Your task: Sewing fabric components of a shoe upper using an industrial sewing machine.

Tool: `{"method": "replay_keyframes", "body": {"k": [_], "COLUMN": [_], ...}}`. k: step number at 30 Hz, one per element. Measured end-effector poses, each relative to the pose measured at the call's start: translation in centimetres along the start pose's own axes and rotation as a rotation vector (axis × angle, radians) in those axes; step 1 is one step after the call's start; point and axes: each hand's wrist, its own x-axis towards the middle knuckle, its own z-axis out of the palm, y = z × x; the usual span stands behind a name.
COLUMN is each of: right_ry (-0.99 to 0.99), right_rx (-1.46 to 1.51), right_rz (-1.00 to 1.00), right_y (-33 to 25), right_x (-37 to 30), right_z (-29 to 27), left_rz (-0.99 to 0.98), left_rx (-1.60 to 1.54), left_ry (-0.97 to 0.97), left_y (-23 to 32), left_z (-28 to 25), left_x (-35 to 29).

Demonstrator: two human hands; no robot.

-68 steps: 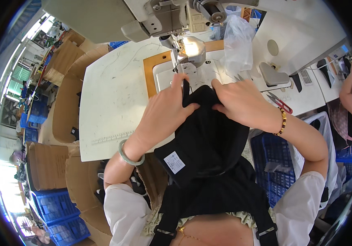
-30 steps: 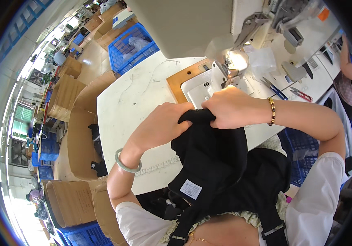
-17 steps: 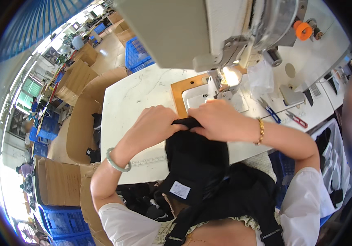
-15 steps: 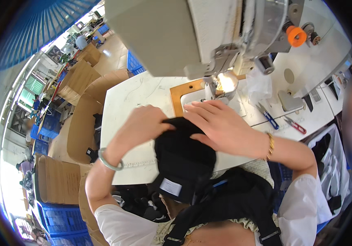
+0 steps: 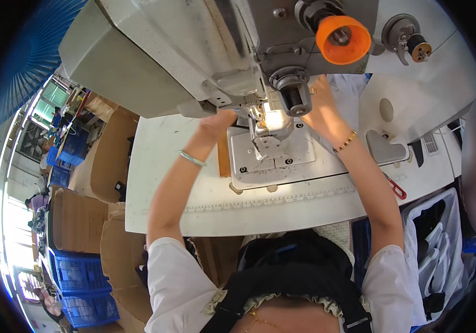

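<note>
Both my arms reach forward over the white table, one on each side of the sewing machine's lit needle area [image 5: 261,119]. My left hand [image 5: 219,121] is just left of the needle, its fingers hidden behind the machine head [image 5: 132,61]. To the right of the needle, my right hand [image 5: 321,108] reaches back past a dark cylindrical part [image 5: 293,94]; most of its fingers are hidden too. Whatever either hand holds does not show. Below the needle lies the metal bed plate [image 5: 265,161], with nothing over its front part.
An orange cone-shaped knob [image 5: 342,40] juts from the machine. Red-handled thread snips [image 5: 396,187] lie to the right, near a grey metal plate [image 5: 386,149]. White cloth or plastic [image 5: 347,94] lies behind my right hand. Cardboard boxes [image 5: 80,219] and blue crates [image 5: 82,272] stand left.
Both hands have moved forward from the table's front to either side of the needle. The black cap they held is now out of sight. My head view has shifted closer to the machine.
</note>
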Motion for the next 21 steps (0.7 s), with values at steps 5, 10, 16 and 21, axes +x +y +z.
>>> {"method": "replay_keyframes", "body": {"k": [5, 10, 16, 21], "right_ry": [0.163, 0.120, 0.083, 0.112], "right_rx": [0.307, 0.229, 0.205, 0.085], "right_rz": [0.077, 0.086, 0.091, 0.053], "right_y": [-1.2, -0.8, -2.6, -3.2], "right_x": [-0.1, -0.4, 0.1, -0.2], "right_z": [1.0, -0.2, -2.8, -2.9], "left_rz": [-0.303, -0.289, -0.379, -0.371], "left_rx": [-0.069, -0.206, -0.345, -0.303], "left_ry": [-0.024, -0.080, -0.031, 0.033], "left_y": [1.9, 2.4, 3.1, 3.6], "left_z": [-1.2, -3.0, -4.2, -3.7], "left_x": [-0.7, 0.3, 0.4, -0.1]}}
